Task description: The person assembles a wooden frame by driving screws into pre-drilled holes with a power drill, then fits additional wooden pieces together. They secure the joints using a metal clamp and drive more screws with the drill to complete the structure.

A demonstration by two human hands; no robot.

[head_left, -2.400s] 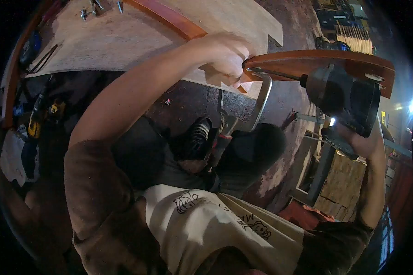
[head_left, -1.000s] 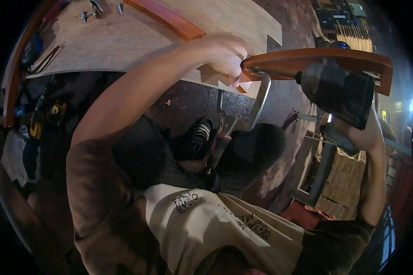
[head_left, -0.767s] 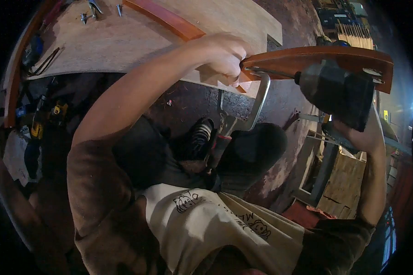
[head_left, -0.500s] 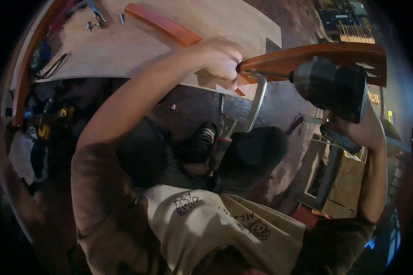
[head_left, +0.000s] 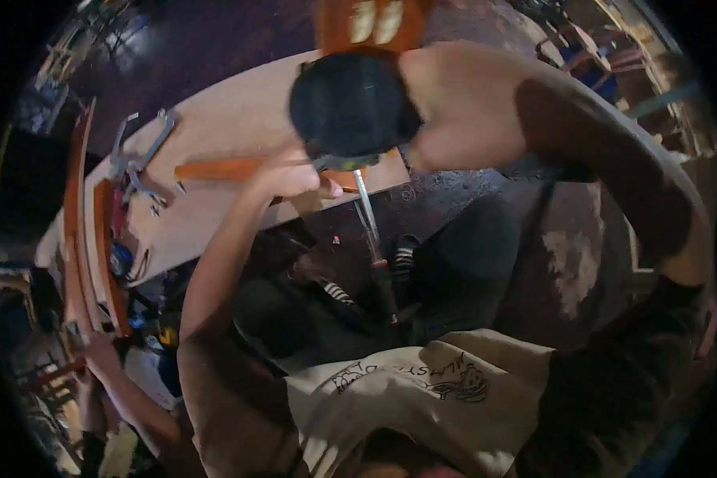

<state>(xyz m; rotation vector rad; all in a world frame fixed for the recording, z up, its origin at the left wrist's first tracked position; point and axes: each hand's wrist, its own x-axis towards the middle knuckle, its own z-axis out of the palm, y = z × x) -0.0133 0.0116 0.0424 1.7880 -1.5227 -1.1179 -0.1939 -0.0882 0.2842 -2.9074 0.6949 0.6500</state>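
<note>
Within the right hand [head_left: 434, 119], the power drill [head_left: 353, 105]

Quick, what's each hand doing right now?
Left hand: closed on the orange-brown wood.
Right hand: holding the black power tool; fingers too blurred to make out.

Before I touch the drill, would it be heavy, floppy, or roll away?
The drill would probably feel heavy for its size, as its black body looks chunky beside the right hand. It should stay stiff, since its case looks hard. Laid down, it might rock or tip, because its back looks rounded.
</note>
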